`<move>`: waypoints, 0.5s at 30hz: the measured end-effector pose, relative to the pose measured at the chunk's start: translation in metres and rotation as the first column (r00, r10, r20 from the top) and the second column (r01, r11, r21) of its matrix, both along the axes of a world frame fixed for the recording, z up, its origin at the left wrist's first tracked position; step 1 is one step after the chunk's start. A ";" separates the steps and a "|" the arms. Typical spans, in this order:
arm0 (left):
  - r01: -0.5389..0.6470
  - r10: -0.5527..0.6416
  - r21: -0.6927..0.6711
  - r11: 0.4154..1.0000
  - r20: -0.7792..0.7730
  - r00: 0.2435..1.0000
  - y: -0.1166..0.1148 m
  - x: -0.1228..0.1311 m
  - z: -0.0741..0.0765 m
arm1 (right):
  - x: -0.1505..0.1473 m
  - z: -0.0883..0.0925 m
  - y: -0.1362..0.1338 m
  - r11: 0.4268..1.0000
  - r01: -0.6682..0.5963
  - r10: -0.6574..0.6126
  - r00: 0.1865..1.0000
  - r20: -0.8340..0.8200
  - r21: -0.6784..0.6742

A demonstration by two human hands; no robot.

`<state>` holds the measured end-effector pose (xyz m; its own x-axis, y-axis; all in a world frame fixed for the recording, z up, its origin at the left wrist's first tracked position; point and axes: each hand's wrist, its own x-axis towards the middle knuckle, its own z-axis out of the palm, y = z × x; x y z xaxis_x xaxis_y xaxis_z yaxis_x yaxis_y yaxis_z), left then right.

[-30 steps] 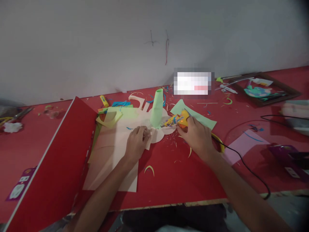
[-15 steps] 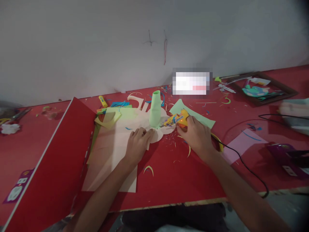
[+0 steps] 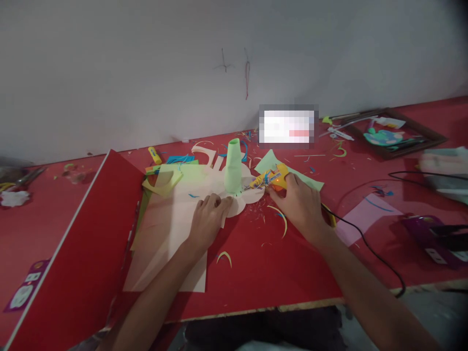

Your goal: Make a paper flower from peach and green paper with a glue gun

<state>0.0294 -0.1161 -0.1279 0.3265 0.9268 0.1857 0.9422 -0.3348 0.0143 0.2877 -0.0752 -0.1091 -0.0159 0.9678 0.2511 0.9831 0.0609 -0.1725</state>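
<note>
A pale green paper tube [image 3: 233, 168] stands upright on a cream scalloped paper piece [image 3: 236, 206]. My right hand [image 3: 298, 202] is wrapped round a yellow glue gun [image 3: 278, 177], whose nozzle points left at the foot of the tube. At the near left edge of the scalloped piece, my left hand [image 3: 209, 217] presses it with fingers curled and thumb stretched towards the tube. Under that hand and to its left lie large cream sheets [image 3: 164, 243].
A red board [image 3: 84, 248] leans at the left. Green paper [image 3: 310, 179], a pink sheet [image 3: 367, 219], a dark frame [image 3: 426, 136] and a purple box [image 3: 426, 239] lie to the right. A black cable [image 3: 376, 261] trails near my right forearm; paper scraps are scattered about.
The glue gun's nozzle has shifted slightly beside the tube's foot. My left hand keeps its hold on the paper, and the whole view has moved a little.
</note>
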 end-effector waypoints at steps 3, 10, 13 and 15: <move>0.009 -0.009 0.009 1.000 -0.004 1.000 0.001 0.001 0.000 | 0.001 0.001 0.001 1.000 0.014 -0.014 1.000 -0.011 0.003; 0.018 -0.028 0.036 0.999 0.300 0.953 0.003 -0.005 -0.009 | 0.013 0.002 0.006 0.996 0.076 -0.075 0.997 -0.023 0.049; -0.060 0.020 0.044 0.997 0.616 0.788 0.008 -0.011 -0.008 | 0.022 0.000 0.011 0.989 0.118 -0.112 0.991 -0.073 0.087; -0.068 0.024 0.032 0.997 0.726 0.687 0.018 -0.013 -0.001 | 0.029 -0.001 0.015 0.985 0.130 -0.114 0.984 -0.140 0.116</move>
<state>0.0164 -0.0982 -0.1287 0.0274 0.9186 0.3942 0.6601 -0.3127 0.6830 0.3170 -0.0604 -0.1105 0.1418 0.9216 0.3612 0.9533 -0.0289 -0.3007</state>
